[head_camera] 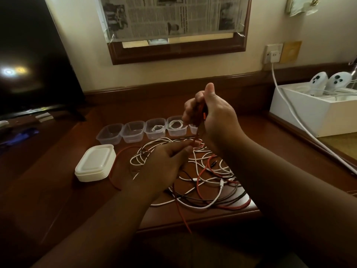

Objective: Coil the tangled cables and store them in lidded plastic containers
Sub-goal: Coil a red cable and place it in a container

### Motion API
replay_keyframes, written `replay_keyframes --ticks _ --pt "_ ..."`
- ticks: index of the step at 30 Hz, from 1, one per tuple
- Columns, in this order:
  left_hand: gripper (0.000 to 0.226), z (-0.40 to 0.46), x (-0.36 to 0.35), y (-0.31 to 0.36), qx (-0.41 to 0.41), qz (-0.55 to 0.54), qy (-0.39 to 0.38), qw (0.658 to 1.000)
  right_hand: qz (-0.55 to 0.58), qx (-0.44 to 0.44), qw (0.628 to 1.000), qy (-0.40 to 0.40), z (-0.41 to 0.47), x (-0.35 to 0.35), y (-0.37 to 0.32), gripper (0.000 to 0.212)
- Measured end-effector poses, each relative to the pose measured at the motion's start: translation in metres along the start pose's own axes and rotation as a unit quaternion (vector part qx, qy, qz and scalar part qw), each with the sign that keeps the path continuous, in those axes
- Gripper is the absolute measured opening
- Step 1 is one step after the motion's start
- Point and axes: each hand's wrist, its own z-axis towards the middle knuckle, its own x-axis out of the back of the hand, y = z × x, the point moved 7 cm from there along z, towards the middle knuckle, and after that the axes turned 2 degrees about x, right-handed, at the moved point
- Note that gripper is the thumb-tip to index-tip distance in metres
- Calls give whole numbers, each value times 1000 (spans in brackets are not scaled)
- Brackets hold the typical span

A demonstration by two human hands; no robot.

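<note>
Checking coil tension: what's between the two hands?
Head view: a short taut run of red cable from the right hand's coil down to the left hand's pinch; nothing else.

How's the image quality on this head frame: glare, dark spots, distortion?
Head view: dim and warm; a bright glare spot on the TV; both forearms and the lower frame sink into shadow; wide-angle bend shows at the edges; the right hand holding the red cable looks slightly soft; containers stay readable.

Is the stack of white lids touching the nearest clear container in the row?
Apart. The head view shows dark desk surface between the stack of white lids and the leftmost clear container, which stands just behind it.
</note>
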Motion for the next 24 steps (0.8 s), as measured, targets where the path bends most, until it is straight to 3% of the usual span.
replay_keyframes --ticks 1,2,4,5,6,7,8,10,12,14,17,20,22,24 --pt "21 0 2 4 -12 55 0 998 -140 33 990 3 1 2 -4 40" --pt "17 2 7 8 -23 106 13 994 -306 52 951 -3 3 3 -5 37" --pt "9 5 21 17 -59 164 57 983 -599 33 799 -51 6 4 7 28" --pt "6 6 27 21 -83 176 74 978 -669 9 737 -92 6 5 18 26" --pt "6 7 31 27 -106 183 86 974 -677 -30 725 -122 5 7 27 29" --pt "8 7 34 31 -123 188 92 970 -631 -88 757 -145 0 10 36 36" --pt "11 8 36 34 -129 176 93 971 -535 -159 813 -162 -6 11 43 44" --pt "15 9 37 30 -107 80 86 987 -277 -286 894 -207 -23 5 53 61" --pt "12 10 35 20 -56 -69 68 994 -68 -323 908 -259 -33 -8 46 65" --pt "13 10 25 11 -13 -168 57 984 60 -301 911 -275 -33 -19 34 63" --pt "14 7 10 0 26 -201 74 977 197 -211 938 -192 -21 -24 16 64" --pt "17 3 -3 -9 40 -122 54 990 173 -76 979 -73 -4 -6 0 61" --pt "17 1 -8 -9 33 -43 36 998 1 -5 999 -39 5 9 -7 57" --pt "12 0 -1 -1 3 36 55 998 -239 17 970 -42 6 17 -7 56"
